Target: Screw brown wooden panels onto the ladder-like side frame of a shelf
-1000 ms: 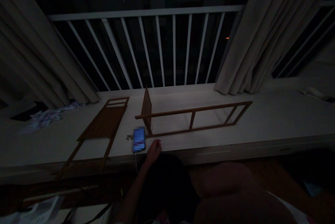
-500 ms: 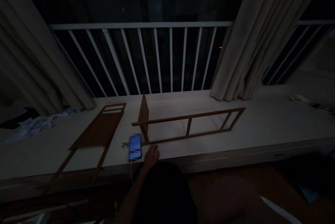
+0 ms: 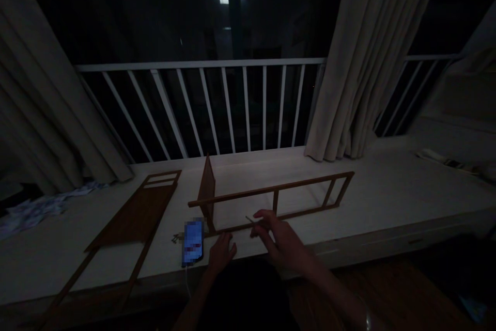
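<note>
My right hand [image 3: 277, 238] pinches a small thin rod [image 3: 250, 220], perhaps a screw or a key; its exact kind is too dark to tell. Just behind that hand lies a brown wooden frame [image 3: 244, 196], with two long rails, crossbars and an upright panel [image 3: 207, 184] at its left end. My left hand [image 3: 221, 252] rests at the frame's near left corner with curled fingers; what they hold, if anything, cannot be made out. Beside it on the left is a lit phone [image 3: 192, 242] with a cable, and small metal pieces [image 3: 177, 238] lie next to the phone.
A second wooden piece with a solid panel [image 3: 134, 215] lies to the left, its legs reaching past the edge of the white ledge [image 3: 380, 207]. Behind stand a white railing [image 3: 201, 64] and curtains [image 3: 344, 73]. Patterned cloth [image 3: 34, 212] lies far left.
My right hand has come into view from below, bringing the thin rod over the frame's near rail. The left hand stays by the corner. The head view has tilted up slightly.
</note>
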The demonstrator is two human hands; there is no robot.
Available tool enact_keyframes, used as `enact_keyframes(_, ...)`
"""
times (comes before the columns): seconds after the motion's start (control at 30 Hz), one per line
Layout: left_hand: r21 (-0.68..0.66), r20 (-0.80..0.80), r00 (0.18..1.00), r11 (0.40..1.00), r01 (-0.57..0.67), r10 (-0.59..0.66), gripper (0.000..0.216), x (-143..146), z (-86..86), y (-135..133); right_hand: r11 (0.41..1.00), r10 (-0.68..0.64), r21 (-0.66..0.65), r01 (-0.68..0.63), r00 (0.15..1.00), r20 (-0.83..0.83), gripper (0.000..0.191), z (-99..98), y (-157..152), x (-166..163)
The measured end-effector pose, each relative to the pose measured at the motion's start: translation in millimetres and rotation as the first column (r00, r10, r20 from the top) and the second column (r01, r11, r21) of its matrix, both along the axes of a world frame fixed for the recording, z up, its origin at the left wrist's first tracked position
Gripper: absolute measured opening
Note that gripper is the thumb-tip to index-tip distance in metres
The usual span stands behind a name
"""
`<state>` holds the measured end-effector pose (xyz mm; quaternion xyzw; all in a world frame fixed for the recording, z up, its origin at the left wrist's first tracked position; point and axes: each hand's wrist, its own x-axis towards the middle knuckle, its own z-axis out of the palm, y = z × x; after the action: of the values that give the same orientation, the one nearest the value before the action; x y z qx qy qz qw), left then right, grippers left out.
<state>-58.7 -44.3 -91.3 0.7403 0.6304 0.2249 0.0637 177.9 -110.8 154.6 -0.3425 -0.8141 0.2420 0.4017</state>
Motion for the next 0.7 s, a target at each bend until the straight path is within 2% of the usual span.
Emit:
enact_keyframes(0.1,0.014,-0.071,0.997,0.999,0.033,-0.032,0.023,0,-5.2,6,0.978,-0.152,-0.139,0.158,0.987,0.053,0.017,-76.4,44,21)
enact_keyframes(0.2,0.051,-0.113,0.99,0.995,0.087,-0.081,0.021,1,-11.3,15,0.932,-0.296,-0.19,0.308,0.951,0.09,0.018,-158.6,74,50)
enact_keyframes(0.27,0.094,-0.133,0.985,0.988,0.12,-0.107,0.022,2,-12.8,23,0.896,-0.385,-0.196,0.398,0.917,0.1,0.021,-201.1,87,67)
enact_keyframes(0.33,0.124,-0.157,0.979,0.98,0.154,-0.134,0.025,4,-11.5,30,0.849,-0.503,-0.117,0.516,0.856,0.124,0.022,-230.5,97,80)
enact_keyframes(0.4,0.135,-0.181,0.968,0.971,0.199,-0.174,0.03,6,-8.4,35,0.824,-0.56,0.003,0.566,0.814,0.153,0.02,-248.7,107,88)
enact_keyframes(0.5,0.134,-0.193,0.955,0.959,0.251,-0.223,0.041,9,-3.7,37,0.814,-0.58,0.131,0.565,0.799,0.16,0.016,-262.7,122,94)
enact_keyframes(0.7,0.122,-0.169,0.954,0.955,0.271,-0.25,0.049,9,-4.2,37,0.873,-0.478,0.213,0.438,0.857,0.196,0.017,-272.2,134,95)
